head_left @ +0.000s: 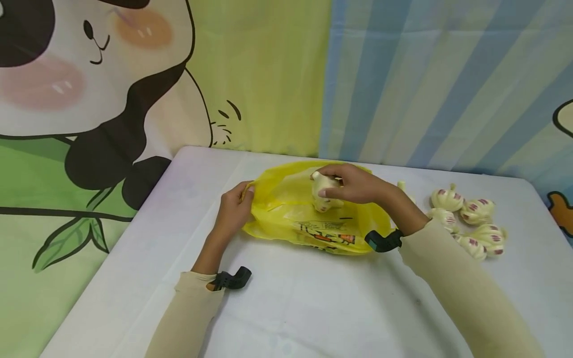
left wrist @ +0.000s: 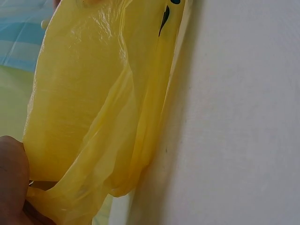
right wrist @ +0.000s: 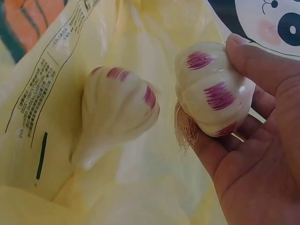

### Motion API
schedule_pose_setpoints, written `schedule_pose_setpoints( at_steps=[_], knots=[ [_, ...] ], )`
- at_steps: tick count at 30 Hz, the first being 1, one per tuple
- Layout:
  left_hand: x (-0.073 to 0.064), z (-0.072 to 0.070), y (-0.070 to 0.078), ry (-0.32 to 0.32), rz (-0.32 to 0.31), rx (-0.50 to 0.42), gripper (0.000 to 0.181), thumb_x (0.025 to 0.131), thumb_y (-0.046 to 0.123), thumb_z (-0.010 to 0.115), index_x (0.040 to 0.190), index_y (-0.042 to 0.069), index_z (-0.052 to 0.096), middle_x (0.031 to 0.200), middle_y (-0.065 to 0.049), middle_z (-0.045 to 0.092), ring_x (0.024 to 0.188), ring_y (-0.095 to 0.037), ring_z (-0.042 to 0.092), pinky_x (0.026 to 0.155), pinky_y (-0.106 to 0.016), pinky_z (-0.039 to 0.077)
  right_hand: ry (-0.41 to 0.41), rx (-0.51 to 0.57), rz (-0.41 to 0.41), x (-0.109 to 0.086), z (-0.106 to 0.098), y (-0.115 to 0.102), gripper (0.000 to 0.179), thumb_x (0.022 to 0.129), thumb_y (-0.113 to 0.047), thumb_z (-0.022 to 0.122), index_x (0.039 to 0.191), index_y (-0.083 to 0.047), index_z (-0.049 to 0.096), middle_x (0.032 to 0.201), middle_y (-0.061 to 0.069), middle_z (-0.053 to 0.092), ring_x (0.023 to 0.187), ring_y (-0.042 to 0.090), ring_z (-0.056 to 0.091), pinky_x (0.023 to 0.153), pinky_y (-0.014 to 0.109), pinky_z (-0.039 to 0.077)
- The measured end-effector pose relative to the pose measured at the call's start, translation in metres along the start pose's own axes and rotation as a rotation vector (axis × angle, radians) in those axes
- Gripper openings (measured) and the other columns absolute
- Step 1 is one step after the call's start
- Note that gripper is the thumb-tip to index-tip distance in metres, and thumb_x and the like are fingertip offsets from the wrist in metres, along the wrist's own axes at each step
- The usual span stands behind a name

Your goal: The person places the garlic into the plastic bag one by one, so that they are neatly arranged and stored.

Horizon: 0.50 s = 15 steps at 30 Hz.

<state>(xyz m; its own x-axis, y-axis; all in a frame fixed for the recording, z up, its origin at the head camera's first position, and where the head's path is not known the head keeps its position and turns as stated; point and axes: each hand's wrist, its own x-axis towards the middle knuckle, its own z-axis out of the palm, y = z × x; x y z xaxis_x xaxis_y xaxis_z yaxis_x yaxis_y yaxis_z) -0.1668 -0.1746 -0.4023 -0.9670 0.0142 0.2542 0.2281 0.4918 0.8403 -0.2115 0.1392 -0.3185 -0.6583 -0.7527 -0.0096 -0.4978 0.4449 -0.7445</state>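
One garlic bulb point(head_left: 321, 189), gripped in the right hand point(head_left: 355, 185), seemed best lowered gently, left hand point(head_left: 235, 209) pinching the yellow bag point(head_left: 275, 221).

I'd call this a small staged recording corner; what sort of building holds it, I cannot tell. A printed backdrop point(head_left: 264, 69) stands right behind my white-covered bench point(head_left: 295, 303) — a big cartoon panda point(head_left: 107, 99) on one side, a yellow-green stretch, then blue and pale stripes point(head_left: 403, 89), faintly creased like hung cloth. I wear a small black camera point(head_left: 237, 278) on each wrist point(head_left: 209, 256), which is filming gear. Even the garlic bulb point(right wrist: 215, 82) in my right fingers point(right wrist: 211, 152) looks like a prop — glossy, its purple patches laid on in brush-like strokes.
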Motion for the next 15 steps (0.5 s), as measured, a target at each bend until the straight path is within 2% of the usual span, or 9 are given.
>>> schedule_pose_setpoints(
  at_steps=[5, 8, 15],
  knots=[
    [0.000, 0.000, 0.004, 0.000, 0.008, -0.014, 0.034, 0.103, 0.027, 0.048, 0.124, 0.006, 0.065, 0.118, -0.008, 0.066, 0.107, -0.018, 0.061, 0.093, -0.038, 0.049, 0.013, -0.005, -0.009, 0.007, 0.001, -0.001, 0.041, 0.097, -0.021, 0.063, 0.134, -0.005, 0.055, 0.123, 0.007, 0.058, 0.094, 0.018, 0.059, 0.082, 0.038, 0.050],
    [-0.001, -0.001, 0.005, 0.001, 0.004, -0.010, 0.034, 0.103, 0.027, 0.048, 0.124, 0.006, 0.065, 0.118, -0.008, 0.066, 0.107, -0.018, 0.061, 0.093, -0.038, 0.049, 0.021, 0.024, -0.016, 0.011, 0.006, -0.001, 0.038, 0.096, -0.020, 0.065, 0.130, -0.006, 0.058, 0.118, 0.007, 0.058, 0.092, 0.019, 0.060, 0.080, 0.039, 0.052],
    [-0.001, -0.001, 0.004, 0.012, -0.001, -0.014, 0.034, 0.103, 0.027, 0.049, 0.123, 0.006, 0.065, 0.118, -0.008, 0.066, 0.108, -0.019, 0.061, 0.094, -0.039, 0.048, 0.053, 0.035, -0.010, 0.016, 0.015, 0.004, 0.041, 0.092, -0.022, 0.070, 0.128, -0.005, 0.059, 0.120, 0.007, 0.057, 0.088, 0.019, 0.058, 0.074, 0.037, 0.051]
  ],
)
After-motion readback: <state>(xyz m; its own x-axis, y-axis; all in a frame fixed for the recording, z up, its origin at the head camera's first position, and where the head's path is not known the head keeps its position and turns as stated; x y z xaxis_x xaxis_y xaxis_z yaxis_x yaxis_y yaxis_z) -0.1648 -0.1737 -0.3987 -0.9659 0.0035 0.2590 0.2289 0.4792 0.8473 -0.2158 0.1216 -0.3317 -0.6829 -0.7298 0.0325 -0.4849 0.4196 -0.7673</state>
